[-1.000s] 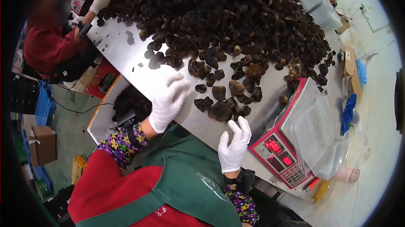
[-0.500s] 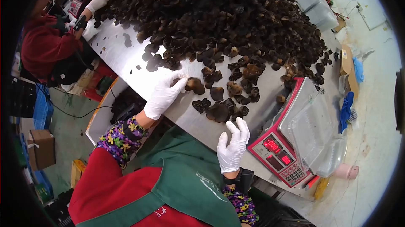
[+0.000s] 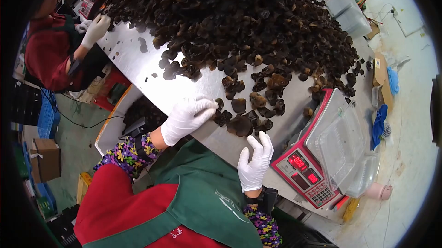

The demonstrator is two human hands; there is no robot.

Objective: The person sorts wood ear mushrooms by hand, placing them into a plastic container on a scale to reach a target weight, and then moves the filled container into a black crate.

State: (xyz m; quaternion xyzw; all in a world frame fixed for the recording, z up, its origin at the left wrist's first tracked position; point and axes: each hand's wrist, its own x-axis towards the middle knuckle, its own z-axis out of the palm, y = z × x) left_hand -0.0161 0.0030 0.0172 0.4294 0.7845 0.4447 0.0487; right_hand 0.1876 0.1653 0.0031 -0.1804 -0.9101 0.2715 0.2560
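Note:
My left hand [image 3: 186, 118], in a white glove, reaches over the table's near edge. Its thumb and fingers pinch together at a dark piece of wood ear mushroom [image 3: 219, 104], partly hidden by the fingertips. That piece lies beside a loose group of other wood ears [image 3: 241, 125]. Closer to the table edge, my gloved right hand [image 3: 255, 163] hovers palm inward with fingers apart and nothing in it. It is just below the group and left of the red scale [image 3: 304, 172].
A large heap of wood ears [image 3: 248, 22] covers the back of the metal table [image 3: 142, 66]. Clear plastic trays [image 3: 338, 146] rest on the scale. A co-worker [image 3: 53, 59] sits at the left, by another scale. More clear boxes [image 3: 350, 15] stand at the right.
My left hand has shifted right and slightly down, and the brown wood ear at its fingertips has left its former spot. My right hand barely moved. The co-worker's gloved hand drew back from the heap.

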